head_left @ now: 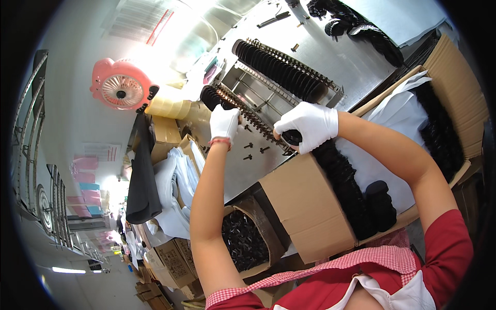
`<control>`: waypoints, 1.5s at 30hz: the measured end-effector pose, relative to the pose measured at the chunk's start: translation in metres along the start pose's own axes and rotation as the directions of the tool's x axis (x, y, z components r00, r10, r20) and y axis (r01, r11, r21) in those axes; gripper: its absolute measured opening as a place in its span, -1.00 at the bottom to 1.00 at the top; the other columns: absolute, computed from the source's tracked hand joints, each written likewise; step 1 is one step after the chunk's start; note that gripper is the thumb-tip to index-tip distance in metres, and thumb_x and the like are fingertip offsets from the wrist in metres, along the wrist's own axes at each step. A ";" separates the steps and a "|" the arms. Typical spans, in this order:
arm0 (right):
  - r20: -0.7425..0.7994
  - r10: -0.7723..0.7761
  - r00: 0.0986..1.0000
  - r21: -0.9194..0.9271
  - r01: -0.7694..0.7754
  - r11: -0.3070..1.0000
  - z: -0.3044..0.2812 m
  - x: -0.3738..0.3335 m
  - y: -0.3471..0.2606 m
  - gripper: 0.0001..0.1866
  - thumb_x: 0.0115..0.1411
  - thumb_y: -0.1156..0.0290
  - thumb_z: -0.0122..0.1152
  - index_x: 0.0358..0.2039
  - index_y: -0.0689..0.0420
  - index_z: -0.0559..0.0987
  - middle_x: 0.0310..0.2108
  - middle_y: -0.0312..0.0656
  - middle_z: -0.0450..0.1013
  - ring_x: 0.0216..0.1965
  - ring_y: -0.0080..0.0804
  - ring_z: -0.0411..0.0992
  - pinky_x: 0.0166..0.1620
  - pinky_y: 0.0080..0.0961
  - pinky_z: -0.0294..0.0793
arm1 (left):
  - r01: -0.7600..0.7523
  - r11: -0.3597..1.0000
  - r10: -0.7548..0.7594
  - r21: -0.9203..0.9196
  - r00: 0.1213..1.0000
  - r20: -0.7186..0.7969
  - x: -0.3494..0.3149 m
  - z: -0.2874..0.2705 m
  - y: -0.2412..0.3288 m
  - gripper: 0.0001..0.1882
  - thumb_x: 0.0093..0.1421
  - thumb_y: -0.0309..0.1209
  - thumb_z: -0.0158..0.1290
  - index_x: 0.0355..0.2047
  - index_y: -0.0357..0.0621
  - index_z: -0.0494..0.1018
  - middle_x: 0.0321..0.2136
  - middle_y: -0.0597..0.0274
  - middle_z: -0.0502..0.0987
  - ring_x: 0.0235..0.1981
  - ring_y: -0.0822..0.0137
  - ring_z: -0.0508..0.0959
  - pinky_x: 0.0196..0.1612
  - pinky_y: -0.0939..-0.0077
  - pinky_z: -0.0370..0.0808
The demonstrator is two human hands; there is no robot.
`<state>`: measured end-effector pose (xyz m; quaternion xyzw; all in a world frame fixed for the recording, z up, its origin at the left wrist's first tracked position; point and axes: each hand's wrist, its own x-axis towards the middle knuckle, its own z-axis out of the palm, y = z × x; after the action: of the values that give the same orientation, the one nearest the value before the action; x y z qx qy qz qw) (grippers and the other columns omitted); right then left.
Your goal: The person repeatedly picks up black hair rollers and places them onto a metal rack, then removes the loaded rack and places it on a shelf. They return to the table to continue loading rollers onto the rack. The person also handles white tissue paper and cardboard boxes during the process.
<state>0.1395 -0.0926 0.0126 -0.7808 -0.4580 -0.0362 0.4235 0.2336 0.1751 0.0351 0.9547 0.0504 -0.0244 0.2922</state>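
A metal rack lies on the steel worktable, with clips along both long sides. Black oval pieces stand packed along its far row, and a shorter group of black pieces sits at the left end of the near row. Beside that group is my left hand, in a white glove, its fingers curled closed at the near row; what they pinch is hidden. My right hand, also gloved in white, grips a round black piece by the rack's right end. Several small metal clips lie loose on the table below the rack.
An open carton at the right holds white sheets and rows of black pieces. Another box contains many small dark parts. A pink fan is at the left, and black plastic wrapping lies at the back right.
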 end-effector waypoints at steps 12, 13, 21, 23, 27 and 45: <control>-0.445 0.122 0.887 0.047 -0.113 0.993 0.020 0.034 -0.040 -0.25 -0.11 0.24 0.54 0.13 -0.01 0.42 0.17 -0.01 0.29 0.06 -0.01 0.44 0.14 -0.27 0.47 | -0.345 0.935 0.353 -0.082 0.929 0.111 -0.115 -0.012 0.058 -0.70 0.32 -0.34 -0.14 -0.10 -0.33 0.40 -0.08 -0.20 0.52 -0.03 0.07 0.57 -0.10 0.16 0.54; -0.330 0.180 0.927 0.055 -0.172 0.984 0.021 0.035 -0.043 -0.20 -0.13 0.20 0.54 0.15 -0.01 0.39 0.23 0.01 0.21 0.06 0.02 0.44 0.10 -0.25 0.50 | -0.325 0.903 0.367 -0.281 0.924 0.111 -0.124 -0.015 0.060 -0.66 0.36 -0.33 -0.17 -0.02 -0.33 0.39 -0.02 -0.16 0.50 0.03 0.18 0.55 -0.09 0.25 0.54; -0.148 0.153 0.977 -0.114 -0.170 0.979 0.009 0.008 -0.019 -0.49 -0.07 0.22 0.35 -0.07 0.06 0.50 -0.21 -0.10 0.49 -0.17 -0.08 0.53 -0.11 -0.28 0.56 | -0.290 0.914 0.341 0.284 0.928 -0.149 -0.012 -0.049 0.005 -0.34 0.08 -0.29 0.32 0.11 -0.35 0.34 -0.18 0.00 0.56 -0.16 0.25 0.57 -0.02 0.43 0.50; 0.030 0.186 0.982 -0.186 -0.178 0.966 0.006 0.005 -0.013 -0.48 -0.09 0.17 0.32 -0.08 0.06 0.51 -0.32 -0.07 0.53 -0.25 -0.05 0.55 -0.14 -0.23 0.55 | -0.349 0.893 0.411 0.283 0.890 -0.199 0.027 -0.056 -0.007 -0.23 -0.07 -0.28 0.41 0.12 -0.34 0.36 -0.04 0.00 0.50 -0.04 0.22 0.51 0.10 0.38 0.43; 0.133 0.188 0.973 -0.033 -0.186 0.982 -0.003 0.004 -0.010 -0.46 -0.12 0.23 0.34 -0.08 0.10 0.51 -0.44 -0.03 0.55 -0.33 -0.01 0.56 -0.19 -0.21 0.54 | -0.262 0.961 0.246 0.092 0.956 0.161 0.068 -0.056 -0.006 -0.25 -0.18 -0.35 0.42 0.05 -0.28 0.40 -0.05 0.06 0.45 -0.04 0.19 0.48 0.12 0.37 0.43; -0.490 0.315 0.813 0.306 -0.177 0.935 0.015 0.008 -0.016 -0.36 -0.14 0.53 0.36 0.06 0.19 0.46 -0.10 -0.05 0.50 -0.05 -0.19 0.53 0.05 -0.40 0.51 | -0.008 0.966 0.006 -0.257 1.000 -0.008 -0.033 -0.034 0.034 -0.69 0.27 -0.45 0.02 0.03 -0.18 0.38 -0.28 0.16 0.53 -0.40 0.39 0.56 -0.26 0.46 0.55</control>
<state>0.1268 -0.0735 0.0168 -0.7342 -0.2181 -0.1380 0.6279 0.2055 0.1632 0.0845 0.9091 0.0509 -0.0131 0.4132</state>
